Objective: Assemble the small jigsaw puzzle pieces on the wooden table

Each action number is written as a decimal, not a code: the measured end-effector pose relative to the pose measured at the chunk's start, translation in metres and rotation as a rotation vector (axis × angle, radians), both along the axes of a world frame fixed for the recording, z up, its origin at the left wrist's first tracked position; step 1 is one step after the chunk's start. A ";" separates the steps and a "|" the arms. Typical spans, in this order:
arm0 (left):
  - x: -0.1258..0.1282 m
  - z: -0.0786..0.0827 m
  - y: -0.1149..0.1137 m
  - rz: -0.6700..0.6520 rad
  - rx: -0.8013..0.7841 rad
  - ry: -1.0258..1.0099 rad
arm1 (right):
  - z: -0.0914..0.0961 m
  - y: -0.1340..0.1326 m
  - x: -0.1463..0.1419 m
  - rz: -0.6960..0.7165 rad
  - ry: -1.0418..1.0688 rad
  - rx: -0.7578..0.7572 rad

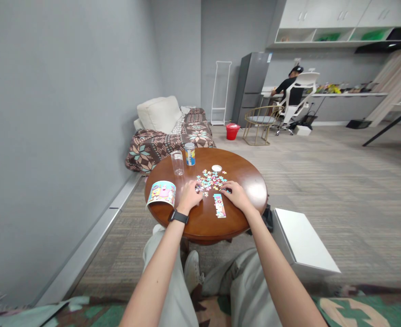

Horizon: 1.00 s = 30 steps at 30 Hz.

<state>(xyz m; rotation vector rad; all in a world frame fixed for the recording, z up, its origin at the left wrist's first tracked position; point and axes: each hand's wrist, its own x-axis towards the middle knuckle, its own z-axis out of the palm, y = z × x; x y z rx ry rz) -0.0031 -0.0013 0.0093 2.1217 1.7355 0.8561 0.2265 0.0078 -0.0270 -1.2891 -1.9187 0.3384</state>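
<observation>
A pile of small pastel puzzle pieces (211, 179) lies on a round brown wooden table (251, 181). My left hand (189, 195), with a black watch on the wrist, rests at the pile's left edge with fingers curled on the pieces. My right hand (236, 193) lies at the pile's right edge, fingers bent down onto the pieces. Between my hands a joined strip of puzzle (219, 205) lies flat on the table. Whether either hand grips a piece is hidden.
On the table stand a clear plastic tube (177, 162), a printed can (189, 154), a white lid (216, 168) and a curled picture sheet (161, 192). A white box (303, 240) sits at my right. A patterned sofa (173, 138) stands behind; a person sits far off.
</observation>
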 end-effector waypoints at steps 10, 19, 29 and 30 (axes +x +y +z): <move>-0.001 -0.003 0.001 -0.003 0.000 -0.023 | -0.002 0.000 0.001 -0.063 0.081 0.044; 0.002 0.001 -0.001 -0.002 -0.049 0.093 | 0.007 -0.010 -0.002 -0.019 -0.121 -0.004; 0.001 0.002 -0.002 -0.007 -0.076 0.080 | 0.000 -0.004 0.000 0.004 -0.015 0.042; 0.000 0.002 -0.002 -0.004 -0.075 0.077 | 0.000 -0.003 0.000 0.009 -0.007 0.045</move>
